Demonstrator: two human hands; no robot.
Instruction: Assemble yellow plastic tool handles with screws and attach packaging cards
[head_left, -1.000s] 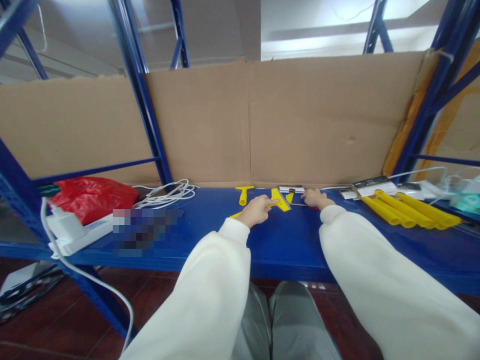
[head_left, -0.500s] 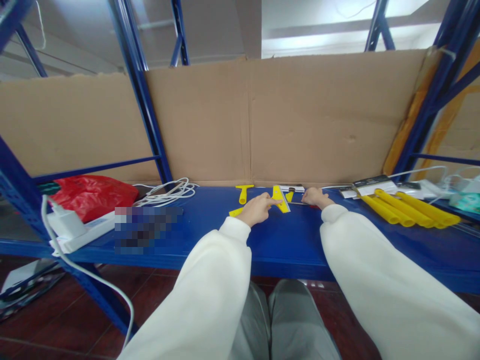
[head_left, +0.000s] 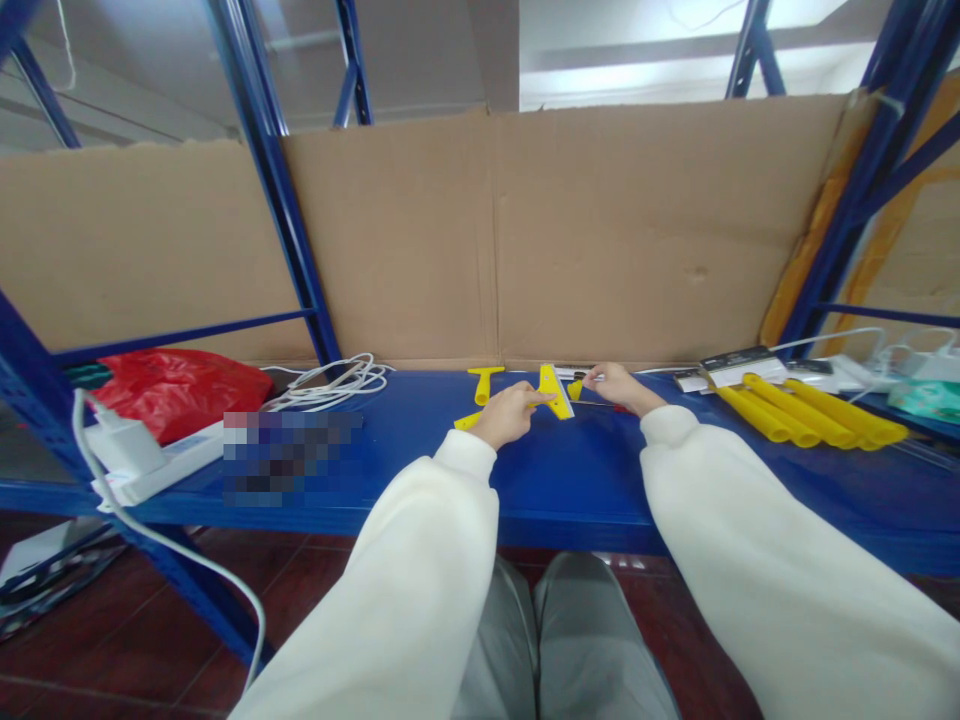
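Observation:
My left hand point(head_left: 506, 415) is closed around the handle of a yellow scraper point(head_left: 555, 392), whose wide T-shaped head with a pale blade edge points right. Just right of it, near the back of the blue shelf, my right hand point(head_left: 621, 388) pinches its fingertips together; anything between them is too small to make out. A small yellow piece point(head_left: 574, 390) lies by those fingertips. Below the right hand is a thin metal shaft point(head_left: 596, 404) with a red end, perhaps a screwdriver. Another yellow T-shaped scraper head point(head_left: 485, 383) rests behind my left hand, and a yellow part point(head_left: 467, 421) shows beside my wrist.
Several yellow tube handles point(head_left: 814, 412) and black-and-white packets point(head_left: 739, 366) lie at the right. On the left are a coiled white cable point(head_left: 337, 383), a red plastic bag point(head_left: 180, 390) and a white power strip point(head_left: 176, 460). Cardboard point(head_left: 405, 250) walls the back.
My right hand has risen slightly and shifted left from beside the red-ended tool, fingertips now nearer the scraper. The left hand keeps its hold on the scraper. The view has shifted slightly.

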